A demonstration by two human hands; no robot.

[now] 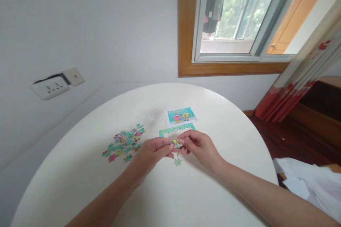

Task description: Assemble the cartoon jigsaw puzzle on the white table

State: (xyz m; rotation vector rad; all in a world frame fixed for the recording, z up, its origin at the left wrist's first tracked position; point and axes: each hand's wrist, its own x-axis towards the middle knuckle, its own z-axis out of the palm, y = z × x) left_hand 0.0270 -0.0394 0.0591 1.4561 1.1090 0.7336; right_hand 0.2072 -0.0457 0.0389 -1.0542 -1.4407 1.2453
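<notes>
Small jigsaw puzzle pieces (176,144), showing yellow, blue and pale green, are pinched between both hands above the table. My left hand (156,149) is closed on them from the left, thumb and fingertips together. From the right, my right hand (199,145) grips them the same way. How many pieces are held, and whether they are joined, I cannot tell. Just below lies a loose pale green puzzle piece (177,162). Behind the fingers sits a green joined puzzle strip (165,132), partly hidden. A heap of mixed puzzle pieces (125,142) spreads left of my left hand.
A picture card (179,116) with cartoon figures lies beyond the strip on the round white table (218,198). The wall carries a socket (53,87) at left and a wood-framed window (188,69). A curtain (285,95) and white crumpled material (309,181) are at right.
</notes>
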